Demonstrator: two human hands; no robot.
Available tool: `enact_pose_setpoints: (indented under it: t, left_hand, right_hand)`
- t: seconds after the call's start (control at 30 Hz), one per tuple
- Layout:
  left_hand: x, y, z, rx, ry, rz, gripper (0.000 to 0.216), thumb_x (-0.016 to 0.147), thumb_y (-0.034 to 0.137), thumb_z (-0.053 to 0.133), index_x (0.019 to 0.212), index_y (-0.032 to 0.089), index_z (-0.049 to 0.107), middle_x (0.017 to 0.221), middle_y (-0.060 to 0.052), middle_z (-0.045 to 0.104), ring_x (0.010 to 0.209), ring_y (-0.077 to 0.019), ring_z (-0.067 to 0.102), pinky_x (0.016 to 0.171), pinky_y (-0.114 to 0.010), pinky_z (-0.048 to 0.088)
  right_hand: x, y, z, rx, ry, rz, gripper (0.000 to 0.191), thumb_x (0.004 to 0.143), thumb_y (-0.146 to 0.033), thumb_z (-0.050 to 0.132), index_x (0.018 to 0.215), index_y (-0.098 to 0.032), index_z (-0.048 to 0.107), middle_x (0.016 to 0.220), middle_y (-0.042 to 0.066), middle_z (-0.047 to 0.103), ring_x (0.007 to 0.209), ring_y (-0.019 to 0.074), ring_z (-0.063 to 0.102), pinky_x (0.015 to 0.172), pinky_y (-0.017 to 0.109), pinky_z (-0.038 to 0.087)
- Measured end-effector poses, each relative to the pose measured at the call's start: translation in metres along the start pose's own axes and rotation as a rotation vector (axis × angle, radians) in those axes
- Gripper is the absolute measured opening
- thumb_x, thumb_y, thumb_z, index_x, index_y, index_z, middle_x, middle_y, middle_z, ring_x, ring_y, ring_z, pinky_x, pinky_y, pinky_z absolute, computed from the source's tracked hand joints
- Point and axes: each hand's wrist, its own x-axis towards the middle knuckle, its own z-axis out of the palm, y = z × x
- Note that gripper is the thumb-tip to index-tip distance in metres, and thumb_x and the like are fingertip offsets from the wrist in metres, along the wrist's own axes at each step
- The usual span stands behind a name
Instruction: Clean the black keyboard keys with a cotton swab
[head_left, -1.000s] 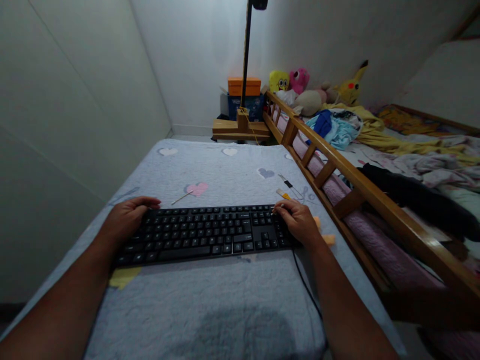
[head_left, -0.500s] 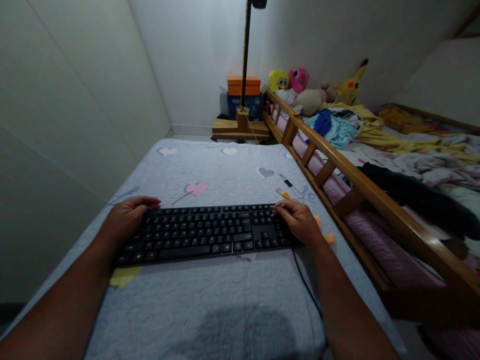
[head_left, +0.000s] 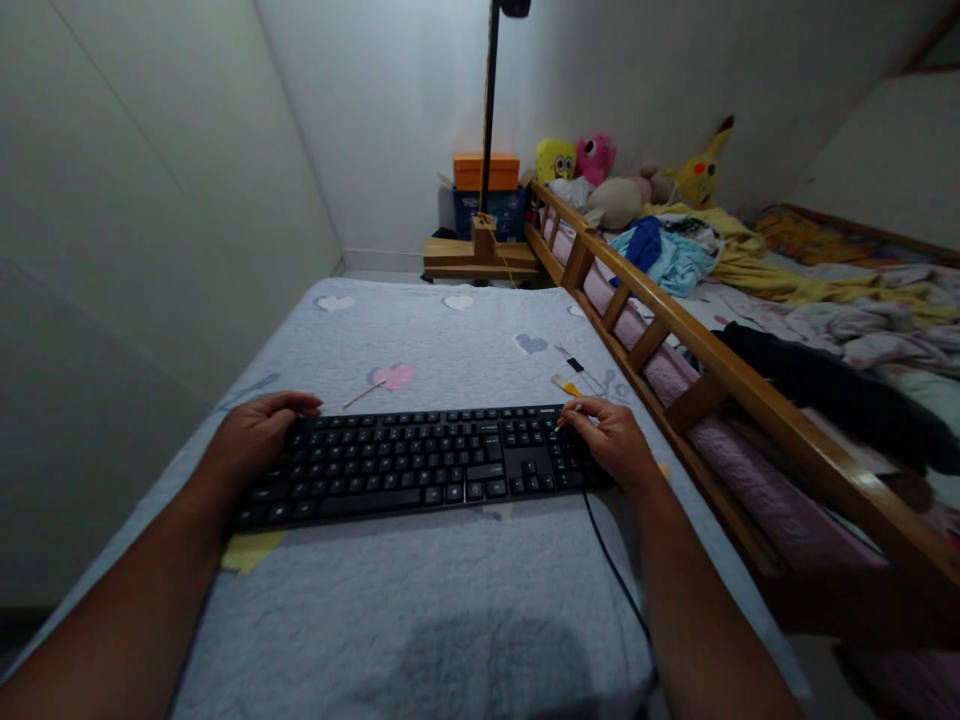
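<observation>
A black keyboard (head_left: pixel 405 465) lies flat on the cloth-covered table, its cable running from the right part towards the near edge. My left hand (head_left: pixel 259 435) is closed on the keyboard's left end, thumb and fingers at the far corner. Over the number keys at the other end, my right hand (head_left: pixel 607 440) pinches a thin white-tipped stick, seemingly a cotton swab (head_left: pixel 559 427), its tip at the keys. Another cotton swab (head_left: pixel 364 393) rests on the cloth beyond the keyboard. Near my right hand lies a small brush with a yellow handle (head_left: pixel 568 387).
Tweezers with a black band (head_left: pixel 574 365) lie beyond the brush. A wooden bed rail (head_left: pixel 660 310) borders the table's right side, with bedding and plush toys behind it. A wooden stand with a black pole (head_left: pixel 487 130) and an orange box (head_left: pixel 486 172) stand past the far edge.
My right hand has shifted slightly right across the number keys with the swab, covering the orange thing beside it more. My left hand and the keyboard stay in place.
</observation>
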Motion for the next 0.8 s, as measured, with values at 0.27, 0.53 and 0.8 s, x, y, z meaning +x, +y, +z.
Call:
enact_pose_setpoints:
  t: [0.27, 0.53, 0.8]
  left_hand:
    - [0.0, 0.002, 0.0, 0.0, 0.002, 0.007, 0.04, 0.063, 0.034, 0.051, 0.092, 0.019, 0.074, 0.099, -0.008, 0.08, 0.101, -0.03, 0.07, 0.101, -0.041, 0.05]
    - [-0.003, 0.005, 0.0, -0.015, 0.008, 0.016, 0.039, 0.063, 0.036, 0.051, 0.09, 0.02, 0.074, 0.1, -0.008, 0.079, 0.101, -0.0296, 0.07, 0.1, -0.04, 0.05]
    - [-0.003, 0.006, -0.001, -0.007, 0.003, 0.0, 0.04, 0.062, 0.035, 0.05, 0.09, 0.019, 0.074, 0.098, -0.008, 0.08, 0.1, -0.0299, 0.071, 0.1, -0.041, 0.051]
  right_hand:
    - [0.0, -0.006, 0.008, 0.039, -0.013, -0.04, 0.023, 0.089, -0.033, 0.057, 0.075, -0.023, 0.072, 0.084, 0.005, 0.077, 0.085, 0.0239, 0.071, 0.082, 0.035, 0.049]
    - [0.001, -0.006, 0.011, 0.042, -0.02, -0.047, 0.023, 0.088, -0.032, 0.056, 0.074, -0.023, 0.072, 0.083, 0.005, 0.077, 0.083, 0.0237, 0.07, 0.082, 0.035, 0.049]
    - [-0.001, 0.002, 0.0, 0.007, 0.021, -0.011, 0.026, 0.089, -0.035, 0.057, 0.073, -0.024, 0.072, 0.081, 0.004, 0.078, 0.084, 0.0241, 0.071, 0.083, 0.034, 0.049]
